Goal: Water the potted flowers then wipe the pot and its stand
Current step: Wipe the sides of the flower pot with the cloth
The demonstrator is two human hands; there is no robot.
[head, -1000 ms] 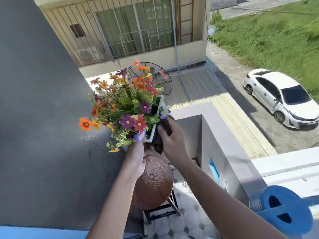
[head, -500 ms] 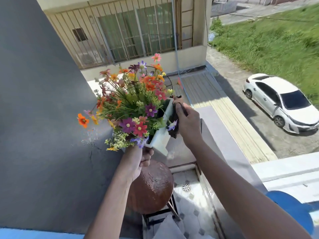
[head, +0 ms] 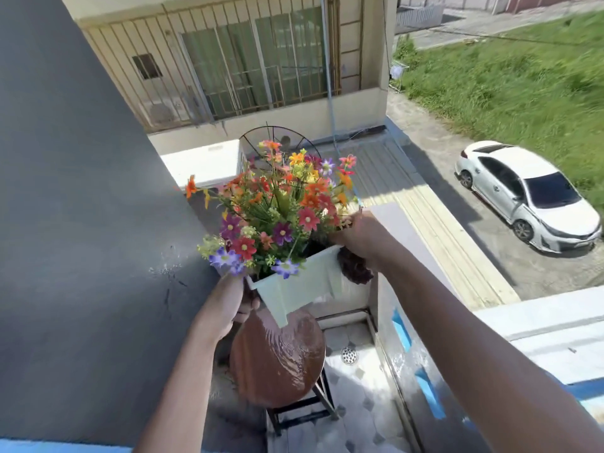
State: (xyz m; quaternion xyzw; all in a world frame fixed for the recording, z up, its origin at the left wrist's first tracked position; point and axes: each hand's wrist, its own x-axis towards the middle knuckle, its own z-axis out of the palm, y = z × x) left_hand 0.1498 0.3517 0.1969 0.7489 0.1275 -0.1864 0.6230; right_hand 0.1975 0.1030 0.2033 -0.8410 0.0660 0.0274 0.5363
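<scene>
— Head view: what surrounds it?
— I see a grey wall (head: 81, 191) left, a ledge (head: 408, 243) right, a wet brown stool (head: 277, 361) below.
— And the pot?
— My left hand (head: 228, 305) grips the white pot (head: 300, 289), lifted and tilted above the stool; my right hand (head: 362, 237) presses a dark cloth (head: 354, 268) against its rim. Bright flowers (head: 277, 210) fill it.

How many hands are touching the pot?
2. The left hand grips the pot's near-left corner from below; the right hand presses a dark cloth against its right rim. The pot's far side is hidden by flowers.
</scene>
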